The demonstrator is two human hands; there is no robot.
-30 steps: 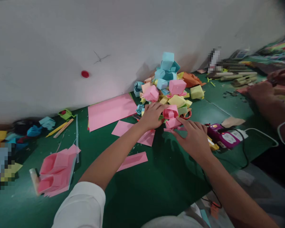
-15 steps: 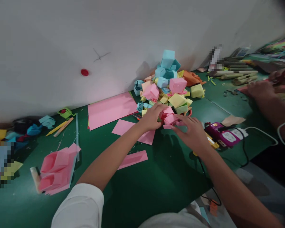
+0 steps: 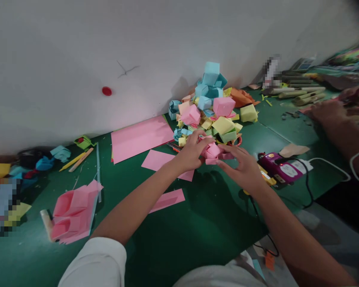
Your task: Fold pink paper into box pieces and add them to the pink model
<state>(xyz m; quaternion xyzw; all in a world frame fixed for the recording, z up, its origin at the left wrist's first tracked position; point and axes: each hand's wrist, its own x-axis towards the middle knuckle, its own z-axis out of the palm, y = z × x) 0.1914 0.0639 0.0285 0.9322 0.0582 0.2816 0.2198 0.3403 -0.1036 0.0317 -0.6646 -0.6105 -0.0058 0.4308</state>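
Observation:
A small folded pink paper piece point(image 3: 212, 151) is held between my two hands, just in front of a heap of folded paper boxes point(image 3: 223, 125). My left hand point(image 3: 194, 150) grips it from the left, its fingers curled over the top. On the other side, my right hand point(image 3: 237, 163) pinches the right edge between thumb and fingers. Flat pink paper point(image 3: 157, 159) lies under my left forearm, with a pink strip point(image 3: 169, 200) nearer me. The inner folds of the piece are partly hidden by my fingers.
Pink sheets point(image 3: 140, 139) are stacked by the wall. Folded pink boxes point(image 3: 73, 211) sit at left, near a yellow pencil point(image 3: 71, 161). A purple power strip point(image 3: 281, 168) with cables stands at right. Beyond it are another person's hands point(image 3: 332, 111) and rolled sticks point(image 3: 309, 95).
My left fingers have shifted further over the top of the pink paper piece, covering more of it. The piece has dipped slightly. The other person's hands have moved a little left.

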